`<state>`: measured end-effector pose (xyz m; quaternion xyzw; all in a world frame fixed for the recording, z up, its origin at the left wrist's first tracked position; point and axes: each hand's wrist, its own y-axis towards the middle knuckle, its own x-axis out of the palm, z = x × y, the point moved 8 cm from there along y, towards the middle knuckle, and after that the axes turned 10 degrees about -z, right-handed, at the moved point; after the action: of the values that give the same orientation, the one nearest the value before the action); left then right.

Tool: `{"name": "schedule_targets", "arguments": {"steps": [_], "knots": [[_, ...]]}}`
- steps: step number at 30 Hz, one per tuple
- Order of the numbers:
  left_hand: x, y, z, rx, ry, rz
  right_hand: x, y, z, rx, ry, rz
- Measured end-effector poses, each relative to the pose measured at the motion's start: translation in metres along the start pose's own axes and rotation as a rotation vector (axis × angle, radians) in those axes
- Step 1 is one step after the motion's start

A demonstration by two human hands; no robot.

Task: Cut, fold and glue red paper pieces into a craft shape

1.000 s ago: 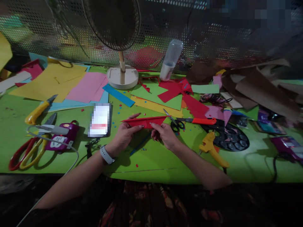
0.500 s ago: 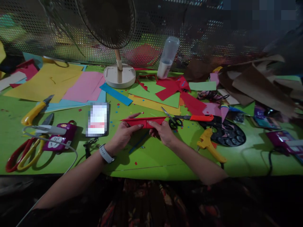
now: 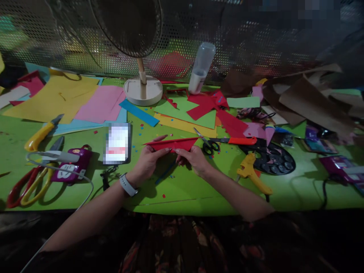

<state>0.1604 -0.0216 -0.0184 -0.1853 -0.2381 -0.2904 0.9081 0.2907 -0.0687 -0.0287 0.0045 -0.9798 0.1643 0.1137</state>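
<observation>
A long folded piece of red paper (image 3: 173, 144) is held just above the green table (image 3: 182, 189), in the middle of the view. My left hand (image 3: 148, 163), with a watch on its wrist, pinches the paper's left half, thumb stretched behind it. My right hand (image 3: 193, 159) pinches the right half from below, fingers pressed along the fold. A thin blue strip (image 3: 166, 172) lies on the table under my hands.
A phone (image 3: 117, 143) lies left of my hands. Black scissors (image 3: 209, 145), a red-handled cutter (image 3: 241, 141), a yellow glue gun (image 3: 251, 174) and a dark palette (image 3: 273, 161) lie to the right. Large scissors (image 3: 28, 182), pliers (image 3: 41, 132), coloured sheets, a fan base (image 3: 143, 91) and a bottle (image 3: 200, 68) stand around.
My right hand's fingers have slid a little leftward along the red paper's fold. The left hand keeps its hold. The view has shifted slightly.
</observation>
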Motion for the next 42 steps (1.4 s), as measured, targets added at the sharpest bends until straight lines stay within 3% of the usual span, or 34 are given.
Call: {"name": "schedule_targets", "arguments": {"steps": [11,20,30,36,42], "knots": [[-0.003,0.0,-0.004,-0.004,-0.01,0.011,0.003,-0.001,-0.001,-0.017,-0.022,-0.035],[0.004,-0.001,-0.004,-0.048,0.098,-0.075,-0.003,0.0,0.0,0.001,0.07,-0.011],[-0.005,0.0,-0.008,-0.104,0.152,-0.029,-0.004,-0.001,-0.003,-0.013,0.07,-0.013],[-0.009,0.003,-0.005,-0.054,0.048,0.038,-0.011,0.001,-0.001,-0.032,0.169,0.014],[-0.005,0.004,-0.004,-0.029,0.083,0.017,-0.012,0.002,0.0,-0.081,0.144,0.03]]}}
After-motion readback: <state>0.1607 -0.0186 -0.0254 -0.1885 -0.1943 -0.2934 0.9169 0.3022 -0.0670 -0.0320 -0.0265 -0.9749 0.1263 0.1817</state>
